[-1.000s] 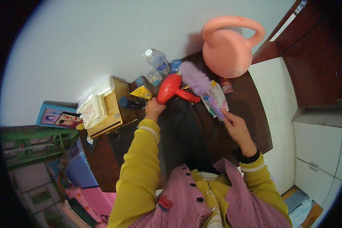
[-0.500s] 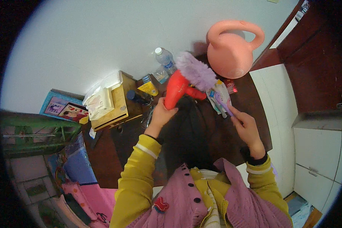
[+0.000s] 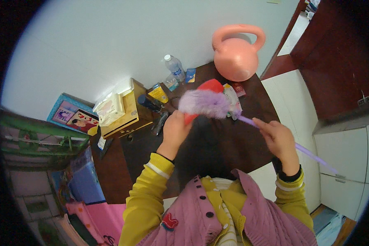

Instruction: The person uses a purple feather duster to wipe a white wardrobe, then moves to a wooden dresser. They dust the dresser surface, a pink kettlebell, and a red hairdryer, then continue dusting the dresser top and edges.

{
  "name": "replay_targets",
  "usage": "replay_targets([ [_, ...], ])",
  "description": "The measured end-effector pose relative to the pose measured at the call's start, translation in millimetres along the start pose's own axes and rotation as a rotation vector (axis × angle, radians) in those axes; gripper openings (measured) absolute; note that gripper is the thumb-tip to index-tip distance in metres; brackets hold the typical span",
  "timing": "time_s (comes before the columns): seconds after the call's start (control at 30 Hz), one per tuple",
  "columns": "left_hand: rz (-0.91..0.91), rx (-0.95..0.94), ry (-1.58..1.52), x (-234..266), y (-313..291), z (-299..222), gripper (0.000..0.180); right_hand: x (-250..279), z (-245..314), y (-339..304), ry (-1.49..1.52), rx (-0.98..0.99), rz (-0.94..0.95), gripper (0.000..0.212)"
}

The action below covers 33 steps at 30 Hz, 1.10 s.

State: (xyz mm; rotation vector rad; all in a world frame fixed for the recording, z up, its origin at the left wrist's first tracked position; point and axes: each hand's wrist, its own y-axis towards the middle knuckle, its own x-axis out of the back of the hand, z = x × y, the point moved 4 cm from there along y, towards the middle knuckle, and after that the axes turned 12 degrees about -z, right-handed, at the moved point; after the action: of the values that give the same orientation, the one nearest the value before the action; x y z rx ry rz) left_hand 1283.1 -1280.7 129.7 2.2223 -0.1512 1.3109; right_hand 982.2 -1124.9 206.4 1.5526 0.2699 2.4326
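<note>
My left hand [image 3: 176,132] is closed around the handle of a red hair dryer [image 3: 211,85], held up over the dark table. Between the fingers of my right hand [image 3: 277,137] is the thin purple stick of a fluffy duster [image 3: 205,103]. Its lilac head lies across the front of the hair dryer and hides the dryer's middle. The stick's tail end reaches out to the right past my hand. Behind the hair dryer, a white packet [image 3: 232,96] shows in part on the table.
A large peach kettlebell-shaped object [image 3: 236,60] stands at the table's far right. Along the back are a clear plastic bottle [image 3: 175,67], a yellow tube [image 3: 158,93] and a dark blue cylinder [image 3: 148,102]. At left stands a wooden box [image 3: 129,116] with a tissue pack on top. White cabinets [image 3: 342,153] are at right.
The duster head has moved down from the top of the hair dryer to across its near side. My right hand has shifted right, and more of the stick shows.
</note>
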Motion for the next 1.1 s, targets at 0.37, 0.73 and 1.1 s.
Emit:
replay_targets([
  [0.37,-0.064,-0.308,0.105,8.3,-30.0,-10.0,0.058,55.9,-14.5,-42.2,-0.025,-0.229,0.013,0.041],
  [0.73,-0.086,-0.363,0.12,-0.5,-67.8,0.2,0.041,30.7,-56.2,-64.8,-0.177,-0.411,0.164,0.038],
  [1.1,-0.113,-0.344,0.159,-0.3,-74.0,1.8,0.041,4.6,-57.9,-54.8,0.219,-0.332,0.162,0.031],
])
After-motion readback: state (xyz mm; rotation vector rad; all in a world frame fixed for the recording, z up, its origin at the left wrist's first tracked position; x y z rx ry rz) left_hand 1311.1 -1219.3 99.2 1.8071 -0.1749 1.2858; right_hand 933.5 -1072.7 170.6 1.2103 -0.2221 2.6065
